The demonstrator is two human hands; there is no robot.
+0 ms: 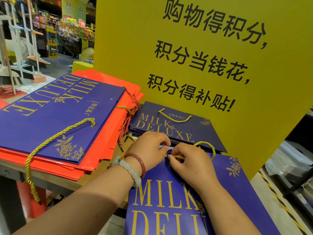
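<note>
Flat purple bag [237, 192], lying at the near right of the bench [55, 182] with its mouth edge turned away from the person, so the handle holes sit within easy reach. The right hand [191, 161] has its grip pinched on the free end of the gold cord [207, 145], whose other end already loops up from the bag. The left hand [149, 147], its grip curled, pinches the bag's mouth edge, apparently to steady the paper for threading. Just beyond, toward the far edge, a pile of finished bags [194, 128] lies against the yellow sign [135, 48]. At the bench's left side a larger purple stack [55, 112] rests on red bags [108, 126], kept apart by kind.
</note>
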